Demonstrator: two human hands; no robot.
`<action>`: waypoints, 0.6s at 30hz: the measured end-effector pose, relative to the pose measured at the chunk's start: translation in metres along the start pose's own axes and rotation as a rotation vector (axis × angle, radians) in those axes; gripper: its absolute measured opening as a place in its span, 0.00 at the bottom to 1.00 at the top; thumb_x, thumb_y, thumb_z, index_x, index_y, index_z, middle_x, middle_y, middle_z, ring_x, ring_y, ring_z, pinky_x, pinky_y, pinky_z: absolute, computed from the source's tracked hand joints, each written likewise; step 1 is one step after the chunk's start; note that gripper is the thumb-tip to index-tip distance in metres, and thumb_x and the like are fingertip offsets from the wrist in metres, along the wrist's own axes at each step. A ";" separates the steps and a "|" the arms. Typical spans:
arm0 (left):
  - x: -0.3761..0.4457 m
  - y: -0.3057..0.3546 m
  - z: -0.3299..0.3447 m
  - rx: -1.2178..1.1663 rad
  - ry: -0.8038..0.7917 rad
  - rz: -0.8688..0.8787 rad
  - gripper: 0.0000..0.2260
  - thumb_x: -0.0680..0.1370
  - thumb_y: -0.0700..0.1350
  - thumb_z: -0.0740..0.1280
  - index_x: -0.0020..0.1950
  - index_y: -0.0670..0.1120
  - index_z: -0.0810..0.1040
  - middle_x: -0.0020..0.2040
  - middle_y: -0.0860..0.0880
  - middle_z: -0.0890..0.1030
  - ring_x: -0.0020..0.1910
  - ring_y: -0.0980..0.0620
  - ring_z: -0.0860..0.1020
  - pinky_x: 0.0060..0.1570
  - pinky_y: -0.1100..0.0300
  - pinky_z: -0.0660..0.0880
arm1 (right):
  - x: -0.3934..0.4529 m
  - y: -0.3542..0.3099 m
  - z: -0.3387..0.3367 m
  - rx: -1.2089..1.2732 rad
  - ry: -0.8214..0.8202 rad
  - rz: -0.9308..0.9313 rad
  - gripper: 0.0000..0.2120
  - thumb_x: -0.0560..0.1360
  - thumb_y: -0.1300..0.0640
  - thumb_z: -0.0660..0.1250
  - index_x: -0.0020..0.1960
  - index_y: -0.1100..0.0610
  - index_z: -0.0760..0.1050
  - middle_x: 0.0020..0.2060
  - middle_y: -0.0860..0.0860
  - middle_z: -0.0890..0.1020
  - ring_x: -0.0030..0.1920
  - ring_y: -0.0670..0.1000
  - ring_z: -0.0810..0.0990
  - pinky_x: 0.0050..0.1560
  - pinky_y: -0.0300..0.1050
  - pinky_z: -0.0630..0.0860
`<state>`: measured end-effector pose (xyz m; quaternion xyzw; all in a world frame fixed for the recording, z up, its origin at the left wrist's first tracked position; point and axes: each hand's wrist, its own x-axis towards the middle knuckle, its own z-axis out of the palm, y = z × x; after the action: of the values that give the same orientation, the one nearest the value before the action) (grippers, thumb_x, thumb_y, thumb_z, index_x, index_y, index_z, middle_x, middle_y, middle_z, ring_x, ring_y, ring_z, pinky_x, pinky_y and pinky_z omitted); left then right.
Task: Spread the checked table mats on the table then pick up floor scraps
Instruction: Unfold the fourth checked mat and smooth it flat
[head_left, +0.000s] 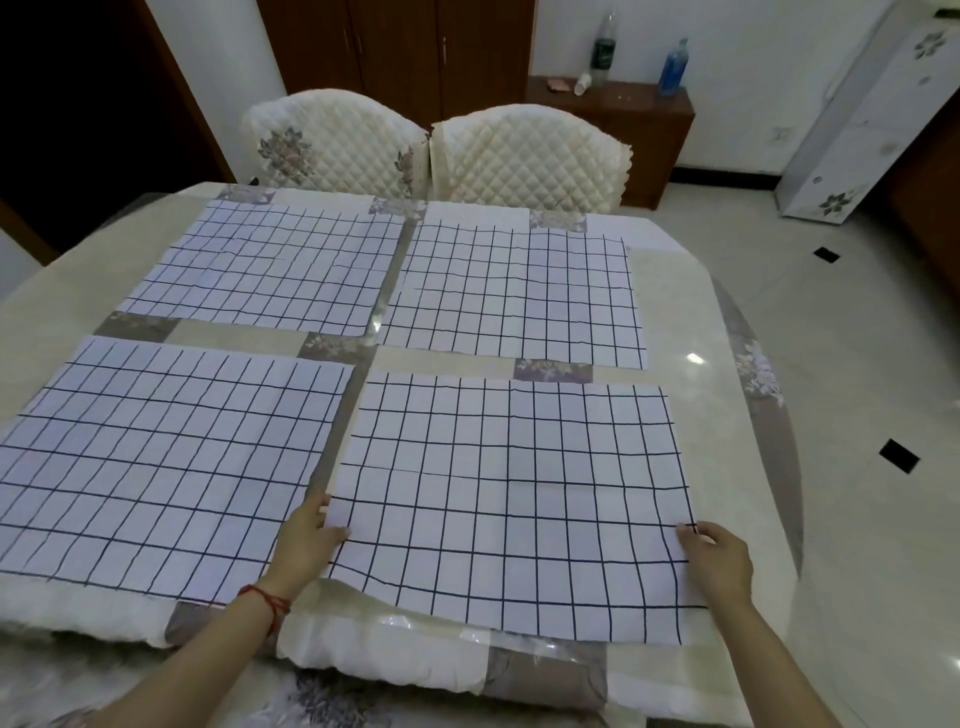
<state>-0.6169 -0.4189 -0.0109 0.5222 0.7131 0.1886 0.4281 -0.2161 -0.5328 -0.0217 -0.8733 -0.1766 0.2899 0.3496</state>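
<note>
On the surface (670, 291) lie four checked mats, two far and two near. Both hands hold the near right mat (511, 499): the left hand (309, 540) has its grip pinched on the mat's left edge, and the right hand (717, 558) pinches the right edge. Two chairs (431, 145) stand behind the surface, their seats hidden.

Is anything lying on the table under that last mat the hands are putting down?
Nothing visible. Both hands, left and right, hold the near right mat by its side edges, on the tablecloth beside three other mats.
</note>
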 end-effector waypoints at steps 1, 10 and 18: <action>-0.001 -0.001 0.000 0.012 0.017 0.017 0.27 0.72 0.32 0.67 0.70 0.40 0.64 0.54 0.44 0.71 0.51 0.49 0.69 0.50 0.58 0.66 | -0.001 0.000 0.000 -0.015 -0.006 -0.006 0.12 0.75 0.60 0.65 0.53 0.68 0.76 0.54 0.64 0.80 0.48 0.58 0.73 0.52 0.47 0.68; 0.001 -0.009 0.002 0.140 0.106 0.080 0.19 0.72 0.33 0.68 0.63 0.37 0.70 0.44 0.42 0.73 0.44 0.46 0.73 0.44 0.59 0.67 | -0.012 0.004 0.001 -0.105 0.013 -0.042 0.11 0.75 0.59 0.65 0.51 0.66 0.78 0.51 0.63 0.81 0.44 0.55 0.71 0.45 0.44 0.65; 0.010 -0.010 0.003 0.108 0.180 0.080 0.18 0.72 0.31 0.67 0.62 0.35 0.72 0.56 0.34 0.78 0.56 0.37 0.76 0.58 0.48 0.72 | -0.015 -0.002 0.009 -0.114 0.022 -0.053 0.11 0.75 0.57 0.65 0.51 0.65 0.77 0.51 0.62 0.81 0.43 0.56 0.72 0.43 0.46 0.67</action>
<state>-0.6216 -0.4142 -0.0242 0.5534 0.7363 0.2131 0.3259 -0.2331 -0.5341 -0.0197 -0.8899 -0.2120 0.2606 0.3085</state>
